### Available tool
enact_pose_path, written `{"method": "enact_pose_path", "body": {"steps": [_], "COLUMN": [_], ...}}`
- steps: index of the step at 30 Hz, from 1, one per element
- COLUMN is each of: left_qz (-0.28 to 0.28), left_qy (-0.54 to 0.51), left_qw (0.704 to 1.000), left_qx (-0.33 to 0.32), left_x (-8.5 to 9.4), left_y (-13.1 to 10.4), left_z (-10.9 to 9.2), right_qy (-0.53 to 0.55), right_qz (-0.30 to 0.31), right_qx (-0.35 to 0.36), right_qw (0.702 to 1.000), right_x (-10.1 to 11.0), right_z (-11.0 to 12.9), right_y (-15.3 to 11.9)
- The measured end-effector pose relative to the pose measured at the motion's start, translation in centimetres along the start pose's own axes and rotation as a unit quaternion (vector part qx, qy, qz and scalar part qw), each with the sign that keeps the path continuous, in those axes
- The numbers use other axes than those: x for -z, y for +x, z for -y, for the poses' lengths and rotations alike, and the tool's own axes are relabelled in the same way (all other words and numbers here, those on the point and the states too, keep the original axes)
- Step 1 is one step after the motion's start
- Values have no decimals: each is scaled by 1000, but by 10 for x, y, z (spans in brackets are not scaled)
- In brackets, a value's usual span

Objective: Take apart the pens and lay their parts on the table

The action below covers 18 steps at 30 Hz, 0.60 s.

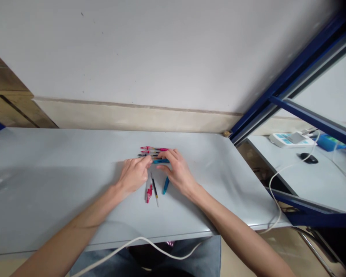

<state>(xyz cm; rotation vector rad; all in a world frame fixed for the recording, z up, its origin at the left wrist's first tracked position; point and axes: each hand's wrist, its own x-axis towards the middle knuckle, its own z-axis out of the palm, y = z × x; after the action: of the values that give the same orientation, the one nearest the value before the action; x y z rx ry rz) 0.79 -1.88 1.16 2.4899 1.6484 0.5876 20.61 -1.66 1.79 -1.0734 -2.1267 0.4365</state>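
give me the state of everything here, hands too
left hand: fingers curled, grip unclear
right hand: thumb and fingers parted
row of pens: lying flat, partly hidden
refill: bare, outside any pen
red pen piece: lying beside it
near blue piece: lying on the desk
mouse: unheld
white cable: slack, curving

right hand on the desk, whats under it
Under the right hand, the near ends of a blue piece and dark slim parts can be seen running in beneath the fingers. Their covered ends, and anything beneath the palm, are hidden.
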Motion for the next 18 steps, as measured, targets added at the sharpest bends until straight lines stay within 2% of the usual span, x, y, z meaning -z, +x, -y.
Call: {"method": "enact_pose_path", "body": {"steps": [3,7,12,15,18], "left_qz": [3,26,50,45,45], "left_qy": [26,48,49,44,48], "left_qw": [1000,999,998,998,998], "left_qx": [0,-1,-5,2,8], "left_x": [0,-2,-4,-4,-2], "left_y": [1,1,-1,-1,0], "left_z": [0,-2,-6,-7,-7], "right_qy": [14,24,7,-3,-48], "right_qz": [32,-1,29,14,36], "right_qx": [-23,-9,-12,12,36], "right_qw": [999,1000,999,1000,998], "right_x": [1,0,-1,-2,-3], "right_z": [0,-3,-2,-1,0], "right_y": [1,2,3,2,1]}}
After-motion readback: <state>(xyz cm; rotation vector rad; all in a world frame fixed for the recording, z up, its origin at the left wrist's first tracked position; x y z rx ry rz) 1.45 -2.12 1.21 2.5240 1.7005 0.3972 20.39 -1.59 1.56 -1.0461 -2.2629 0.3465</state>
